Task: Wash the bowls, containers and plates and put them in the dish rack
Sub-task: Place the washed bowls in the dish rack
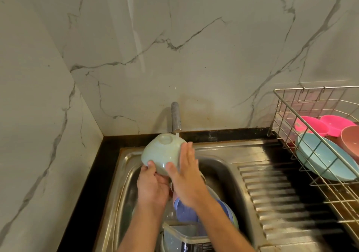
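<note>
Rinse step: left hand (pixel 152 181) grips pale green bowl (pixel 161 153) upside down under tap (pixel 175 117); right hand (pixel 186 174) flat on its side; next probably into dish rack (pixel 303 140); more dishes wait in sink (pixel 124 166).

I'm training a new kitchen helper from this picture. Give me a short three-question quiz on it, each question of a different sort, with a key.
1. True or false: the pale green bowl is held upside down under the tap.
2. Which hand lies flat against the bowl's side? A) left hand B) right hand
3. Fill in: the blue plate leans in the dish ____.

Key
1. True; its foot ring faces up.
2. B; the left hand grips the rim from below.
3. rack; pink bowls sit behind the plate.
</note>
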